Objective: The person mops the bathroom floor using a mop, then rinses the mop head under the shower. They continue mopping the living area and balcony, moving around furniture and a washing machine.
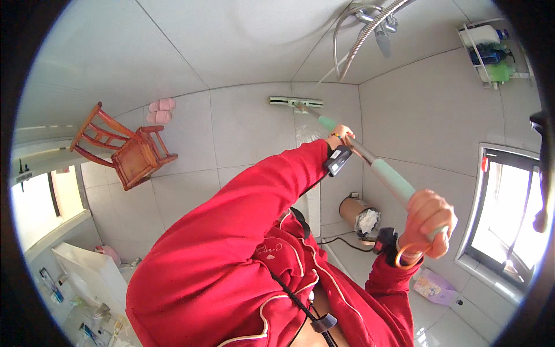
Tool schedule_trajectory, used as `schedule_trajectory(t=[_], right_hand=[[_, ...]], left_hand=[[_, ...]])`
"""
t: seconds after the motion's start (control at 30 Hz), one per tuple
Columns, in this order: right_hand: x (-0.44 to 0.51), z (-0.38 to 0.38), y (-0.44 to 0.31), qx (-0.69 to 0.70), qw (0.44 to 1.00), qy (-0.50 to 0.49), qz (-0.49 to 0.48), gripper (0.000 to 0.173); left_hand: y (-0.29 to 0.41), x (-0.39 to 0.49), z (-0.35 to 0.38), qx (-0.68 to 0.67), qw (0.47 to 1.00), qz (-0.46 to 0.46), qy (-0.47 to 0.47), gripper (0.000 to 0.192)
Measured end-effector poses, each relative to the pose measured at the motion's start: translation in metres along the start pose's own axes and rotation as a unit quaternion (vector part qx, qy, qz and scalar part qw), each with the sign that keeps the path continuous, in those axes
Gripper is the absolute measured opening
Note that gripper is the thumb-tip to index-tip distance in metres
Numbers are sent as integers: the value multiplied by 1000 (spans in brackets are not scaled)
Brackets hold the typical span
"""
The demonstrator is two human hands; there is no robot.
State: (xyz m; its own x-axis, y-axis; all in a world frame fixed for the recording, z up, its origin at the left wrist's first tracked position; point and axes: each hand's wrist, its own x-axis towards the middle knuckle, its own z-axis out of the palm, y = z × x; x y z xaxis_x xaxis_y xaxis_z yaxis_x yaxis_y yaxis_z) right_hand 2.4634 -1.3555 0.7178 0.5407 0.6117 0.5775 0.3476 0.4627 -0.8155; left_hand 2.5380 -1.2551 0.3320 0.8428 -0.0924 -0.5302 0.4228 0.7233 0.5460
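A long-handled mop or squeegee with a green foam-covered pole [392, 180] runs slantwise across the right half of the view. My right hand [431, 223] is closed round the upper end of the pole. Lower on the same pole, my left hand [342, 132] grips it just below the lower green sleeve. The flat, wide head [296, 102] rests on the grey tiled floor near the foot of the wall. Both wrists carry small black devices, and the strip material under the head cannot be made out.
A wooden chair [134, 160] and pink slippers [160, 110] are at the left. A waste bin [353, 212] stands below the pole. A shower hose [368, 32] hangs on the wall, with a bottle rack [477, 54] and a window [498, 208] at the right.
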Motion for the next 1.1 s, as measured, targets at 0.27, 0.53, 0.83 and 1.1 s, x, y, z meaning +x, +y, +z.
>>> schedule_trajectory(t=[0.27,0.53,0.83,1.1], right_hand=[[15,17,-12,5,999,39,12,20],[51,12,4,0,995,95,-10,24],[87,-17,12,28,995,95,8,27],[78,-2,8,-14,994,106,-13,26]], left_hand=[[17,-66,14,415,884,213,36,20],[60,-59,33,463,883,64,40,29],[74,-35,46,409,908,68,66,39],[83,-57,46,354,931,75,47,35]])
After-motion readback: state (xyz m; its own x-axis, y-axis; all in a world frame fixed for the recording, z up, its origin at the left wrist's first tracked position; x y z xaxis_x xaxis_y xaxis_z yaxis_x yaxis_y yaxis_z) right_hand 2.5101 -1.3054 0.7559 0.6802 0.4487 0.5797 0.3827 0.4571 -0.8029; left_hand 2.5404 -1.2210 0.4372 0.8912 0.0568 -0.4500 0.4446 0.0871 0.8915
